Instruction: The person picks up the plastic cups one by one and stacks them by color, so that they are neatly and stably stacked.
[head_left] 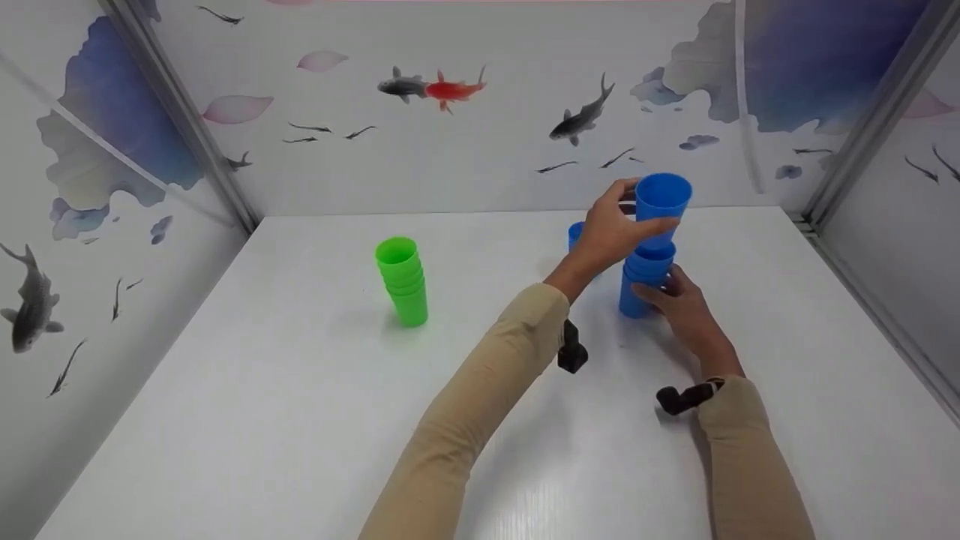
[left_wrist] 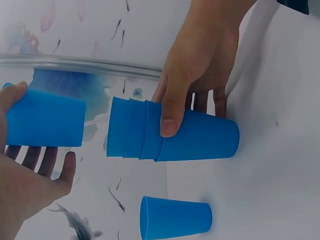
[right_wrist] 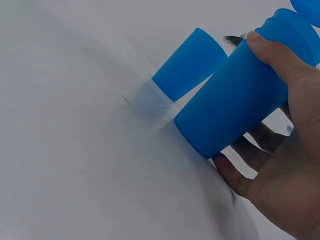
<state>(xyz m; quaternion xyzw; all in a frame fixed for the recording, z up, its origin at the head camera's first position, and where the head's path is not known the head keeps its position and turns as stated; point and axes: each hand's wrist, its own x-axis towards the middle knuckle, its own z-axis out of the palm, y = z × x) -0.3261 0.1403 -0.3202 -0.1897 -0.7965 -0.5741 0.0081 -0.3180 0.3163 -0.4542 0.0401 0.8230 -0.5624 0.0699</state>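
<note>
My left hand (head_left: 611,229) holds a single blue cup (head_left: 664,202) upright, thumb and fingers around it, just above a stack of blue cups (head_left: 637,296). In the left wrist view a gap shows between the held cup (left_wrist: 47,118) and the stack (left_wrist: 132,130). My right hand (head_left: 686,307) grips that stack around its side, with the thumb across the front; the stack stands on the table. Another blue cup (left_wrist: 177,218) stands alone beside the stack, mostly hidden behind my left hand in the head view.
A stack of green cups (head_left: 409,289) stands left of the middle of the white table (head_left: 300,420). Printed walls (head_left: 480,150) with fish and leaves close off the back and both sides. A small black wrist camera (head_left: 572,352) sits at my left sleeve.
</note>
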